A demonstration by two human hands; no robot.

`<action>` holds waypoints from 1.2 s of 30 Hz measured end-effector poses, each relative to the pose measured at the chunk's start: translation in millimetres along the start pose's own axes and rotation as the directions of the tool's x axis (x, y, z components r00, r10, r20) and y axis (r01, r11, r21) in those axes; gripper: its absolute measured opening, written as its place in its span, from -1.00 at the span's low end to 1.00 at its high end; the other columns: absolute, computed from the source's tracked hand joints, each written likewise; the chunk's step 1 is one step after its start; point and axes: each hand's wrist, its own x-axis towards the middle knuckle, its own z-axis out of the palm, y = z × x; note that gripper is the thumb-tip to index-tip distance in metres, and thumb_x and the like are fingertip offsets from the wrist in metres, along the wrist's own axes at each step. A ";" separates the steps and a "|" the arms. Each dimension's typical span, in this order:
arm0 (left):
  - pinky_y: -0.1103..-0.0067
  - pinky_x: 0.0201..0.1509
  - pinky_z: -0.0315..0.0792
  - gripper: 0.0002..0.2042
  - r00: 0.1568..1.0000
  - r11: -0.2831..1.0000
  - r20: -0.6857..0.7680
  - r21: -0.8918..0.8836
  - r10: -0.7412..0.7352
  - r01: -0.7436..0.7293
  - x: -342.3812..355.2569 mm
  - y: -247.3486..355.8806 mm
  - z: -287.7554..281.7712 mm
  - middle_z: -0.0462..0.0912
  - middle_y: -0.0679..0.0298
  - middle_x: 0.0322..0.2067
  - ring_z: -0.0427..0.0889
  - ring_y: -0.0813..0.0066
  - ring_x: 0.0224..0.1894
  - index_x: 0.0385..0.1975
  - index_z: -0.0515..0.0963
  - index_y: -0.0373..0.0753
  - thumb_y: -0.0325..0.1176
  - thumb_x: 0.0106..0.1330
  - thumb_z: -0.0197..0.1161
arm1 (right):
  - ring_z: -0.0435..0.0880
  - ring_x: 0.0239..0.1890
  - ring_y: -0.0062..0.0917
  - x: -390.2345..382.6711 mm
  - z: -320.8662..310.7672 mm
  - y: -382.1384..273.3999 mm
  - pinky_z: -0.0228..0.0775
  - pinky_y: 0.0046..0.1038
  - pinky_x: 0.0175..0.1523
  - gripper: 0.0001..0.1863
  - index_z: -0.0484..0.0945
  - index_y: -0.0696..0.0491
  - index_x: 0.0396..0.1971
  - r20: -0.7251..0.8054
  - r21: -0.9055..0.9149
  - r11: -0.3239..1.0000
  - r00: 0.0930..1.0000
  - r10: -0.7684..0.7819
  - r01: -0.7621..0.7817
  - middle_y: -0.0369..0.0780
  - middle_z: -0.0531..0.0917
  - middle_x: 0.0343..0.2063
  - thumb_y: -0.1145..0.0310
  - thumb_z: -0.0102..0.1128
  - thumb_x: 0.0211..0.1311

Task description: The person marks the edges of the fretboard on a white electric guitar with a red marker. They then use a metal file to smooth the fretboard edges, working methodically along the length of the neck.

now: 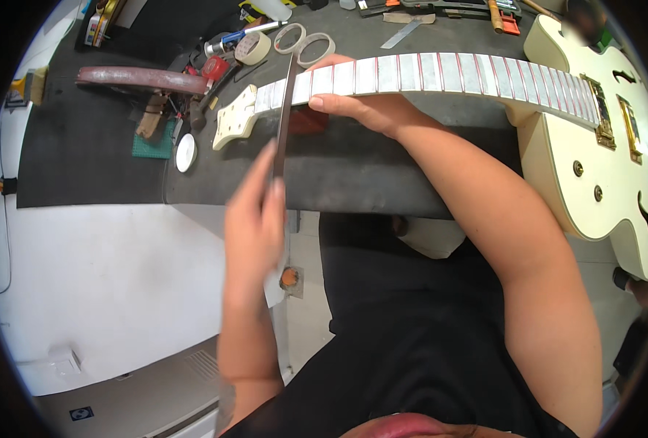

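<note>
A cream electric guitar [583, 171] with f-shaped holes lies with its body at the right and its headstock [235, 120] at the left. Pale strips cover its fretboard [441, 71] between the reddish fret lines. Around the neck near the headstock my right hand [364, 108] is closed, thumb on the near side, fingertips showing beyond the far edge. My left hand [254, 219], slightly blurred, grips the lower end of a long thin dark file [286, 109]. The file crosses over the neck at its headstock end; whether it touches the frets I cannot tell. A dark reddish block [309, 121] sits beneath the neck.
Tape rolls [253, 47] lie beyond the headstock on the dark bench mat [83, 157]. Left of it are a curved reddish-brown piece [141, 78], a small white dish [186, 152] and a green mat [153, 140]. A metal ruler [401, 33] and other tools line the far side.
</note>
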 end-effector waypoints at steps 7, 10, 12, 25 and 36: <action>0.61 -0.47 0.34 -0.52 0.998 0.997 0.016 0.045 -0.057 0.056 -0.9 14.0 -5.3 0.45 0.42 -0.57 0.41 0.70 -0.56 0.51 0.47 -0.25 -0.45 0.61 0.11 | 0.67 0.12 -0.57 -0.4 3.5 -5.0 0.50 -0.39 0.27 -0.49 0.65 0.01 0.16 0.006 -0.040 0.999 1.000 -0.005 0.005 -0.31 0.76 0.00 0.09 0.56 0.34; 0.51 -0.40 0.39 -0.54 0.984 0.991 0.115 0.027 -0.133 0.131 70.4 36.6 -9.2 0.48 0.37 -0.55 0.44 0.62 -0.52 0.48 0.50 -0.23 -0.39 0.63 0.13 | 0.66 0.12 -0.58 0.0 12.1 -3.4 0.52 -0.40 0.26 -0.48 0.65 0.01 0.17 0.011 -0.003 1.000 1.000 0.026 -0.026 -0.31 0.75 0.01 0.09 0.56 0.33; 0.52 -0.40 0.39 -0.54 0.989 0.991 0.091 0.074 -0.114 0.108 59.9 30.6 -7.3 0.48 0.37 -0.55 0.42 0.62 -0.53 0.48 0.50 -0.23 -0.39 0.62 0.14 | 0.67 0.14 -0.57 -1.7 6.9 -10.4 0.51 -0.39 0.29 -0.48 0.65 0.02 0.18 -0.003 -0.012 0.999 0.999 0.035 -0.035 -0.30 0.75 0.01 0.11 0.56 0.33; 0.50 -0.41 0.41 -0.55 0.988 0.994 0.109 -0.007 -0.112 0.113 80.1 30.6 -2.5 0.51 0.36 -0.53 0.43 0.59 -0.55 0.46 0.52 -0.25 -0.35 0.62 0.11 | 0.67 0.11 -0.54 -0.5 8.6 -6.0 0.54 -0.37 0.22 -0.50 0.65 0.00 0.15 0.034 0.018 0.999 0.999 0.037 -0.037 -0.30 0.74 -0.02 0.07 0.54 0.35; 0.65 -0.51 0.31 -0.48 0.999 0.999 0.004 -0.009 -0.050 0.050 -36.4 -4.2 -8.8 0.44 0.49 -0.59 0.38 0.74 -0.60 0.55 0.45 -0.22 -0.47 0.60 0.10 | 0.67 0.11 -0.55 -2.3 6.9 -7.7 0.50 -0.37 0.28 -0.50 0.65 0.03 0.13 -0.019 -0.109 0.994 1.000 -0.008 0.006 -0.30 0.75 -0.01 0.08 0.54 0.34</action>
